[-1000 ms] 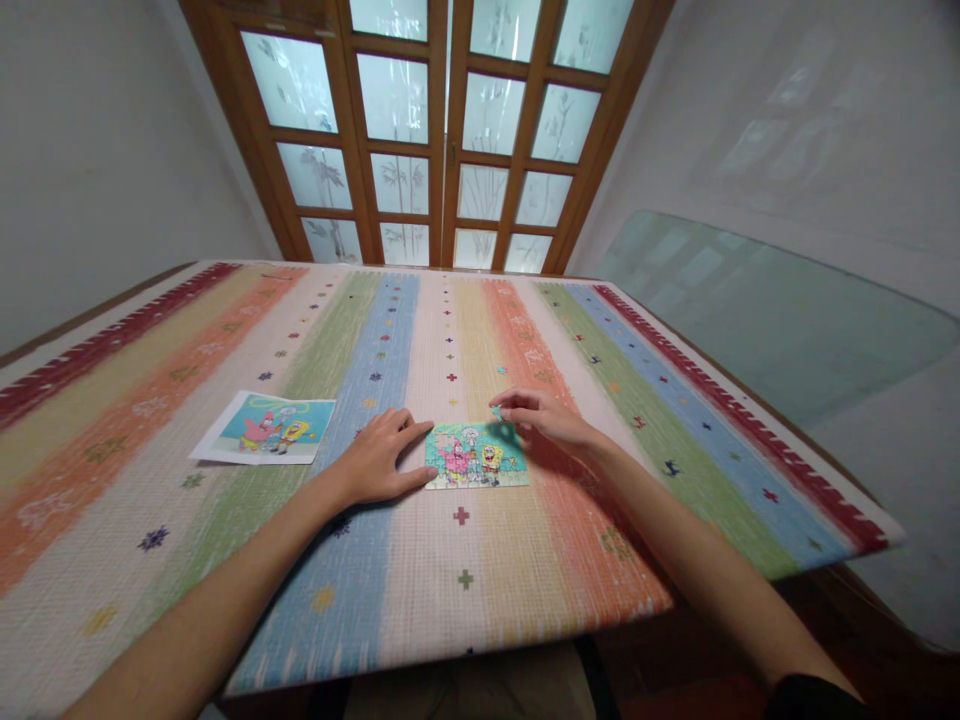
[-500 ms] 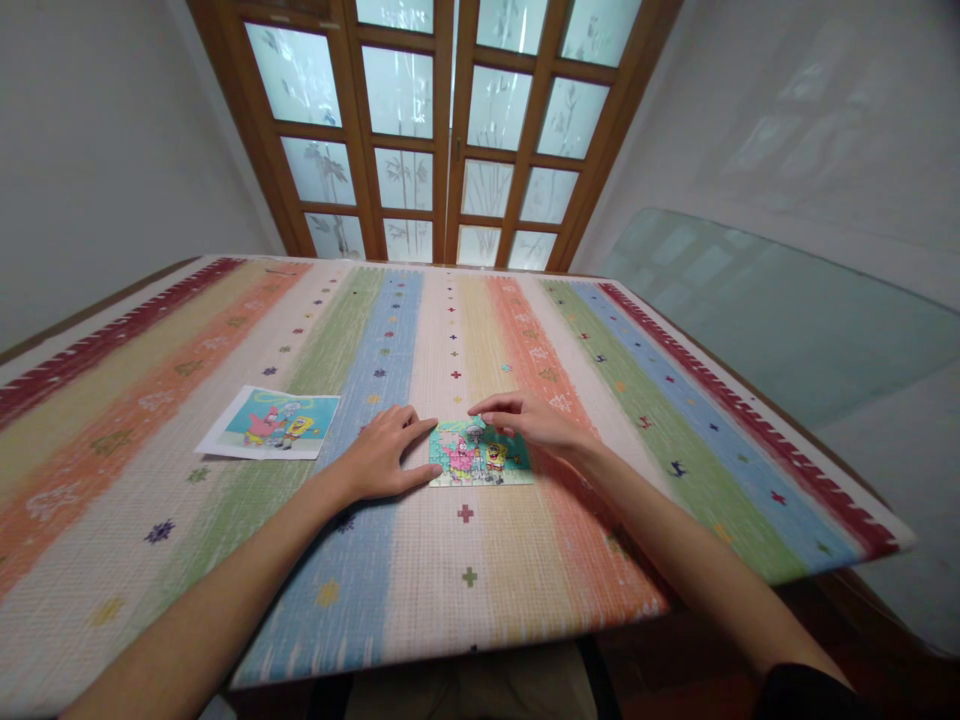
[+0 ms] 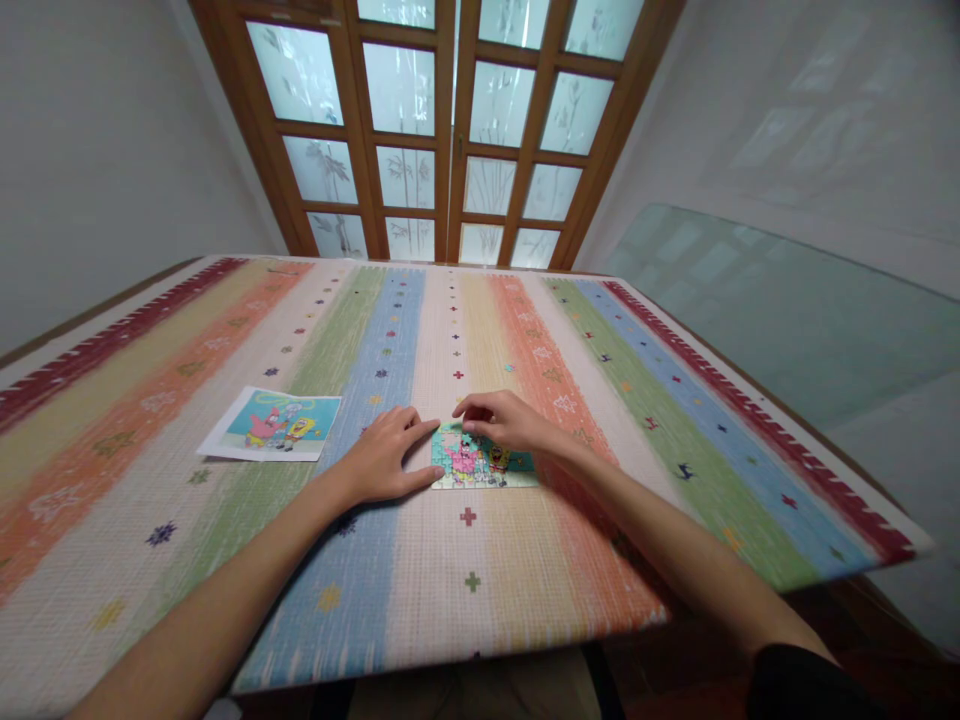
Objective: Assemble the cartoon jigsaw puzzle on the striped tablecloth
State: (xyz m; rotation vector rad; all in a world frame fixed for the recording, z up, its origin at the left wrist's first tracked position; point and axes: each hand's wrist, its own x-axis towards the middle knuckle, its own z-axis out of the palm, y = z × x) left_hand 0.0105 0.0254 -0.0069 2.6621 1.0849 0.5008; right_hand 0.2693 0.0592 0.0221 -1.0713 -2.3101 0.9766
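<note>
A small jigsaw puzzle (image 3: 480, 480) with a pink starfish and a yellow sponge character lies on the tablecloth in front of me. My left hand (image 3: 386, 455) rests at its left side, thumb and forefinger spread apart and touching the edge near the two left corners. Over the upper part of the puzzle, my right hand (image 3: 501, 418) has its thumb and forefinger pinched together. A small teal jigsaw piece (image 3: 469, 440) shows at those fingertips, partly hidden. The right hand covers some of the puzzle's top and right area.
A printed picture (image 3: 274, 425) of the same cartoon scene lies left of my left hand. Beyond the puzzle is a loose teal piece (image 3: 509, 367). The striped tablecloth (image 3: 435, 620) covers the table; a glass sheet (image 3: 750, 290) leans at the right wall.
My right hand has shifted slightly left over the puzzle, now covering more of its upper middle. The left hand keeps its place at the left edge.
</note>
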